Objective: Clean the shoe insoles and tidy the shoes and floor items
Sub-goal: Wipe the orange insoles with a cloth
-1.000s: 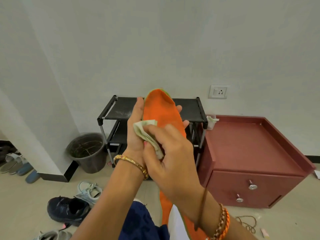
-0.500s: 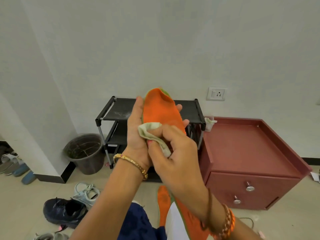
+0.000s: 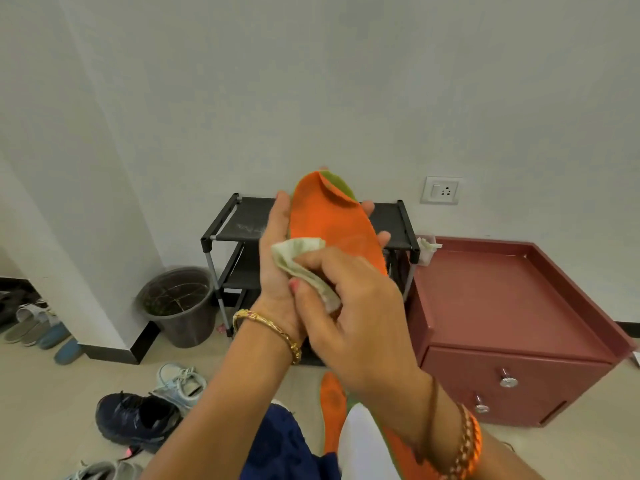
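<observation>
Two hands did this job. My left hand (image 3: 277,271) held the orange insole (image 3: 332,220) up in front of the black shoe rack (image 3: 239,220), its grip clamped on the edges so it would not bend. My right hand (image 3: 349,313) pinched a pale cloth (image 3: 298,258) tight against the orange top. I thought long, firm rubs toward the toe would clean best.

White wall (image 3: 311,81); red cabinet (image 3: 502,306)
</observation>
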